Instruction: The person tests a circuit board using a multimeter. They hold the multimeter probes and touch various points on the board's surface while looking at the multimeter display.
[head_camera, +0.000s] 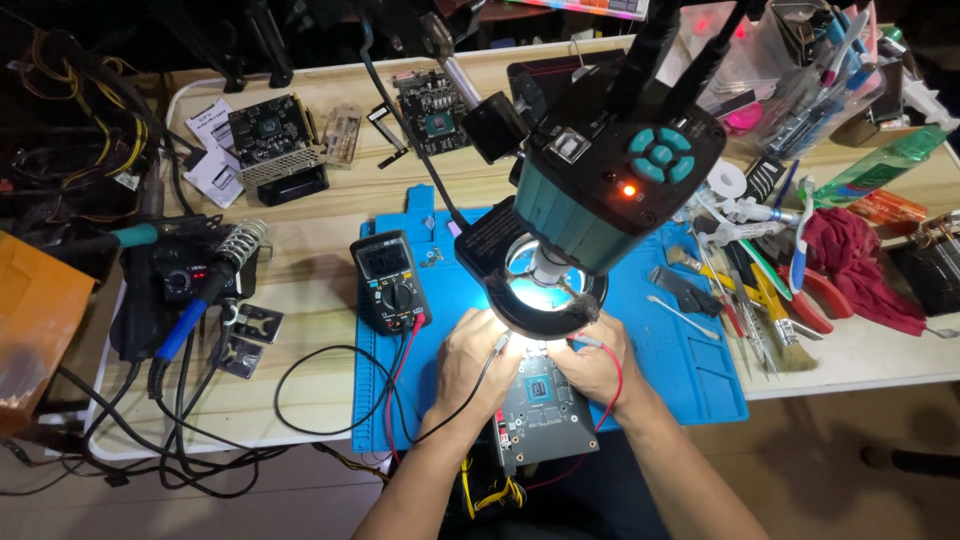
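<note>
A dark circuit board with a square chip lies on the blue work mat under a lit ring-light microscope head. My left hand holds a probe with a black lead, its tip over the board's upper left edge. On the board's upper right, my right hand holds a probe with a red lead. Both leads run to a black multimeter at the mat's left edge.
A soldering station with a blue-handled iron sits at the left. Other circuit boards lie at the back. Tweezers, brushes, cutters and a red cloth crowd the right side. Cables hang off the table's front edge.
</note>
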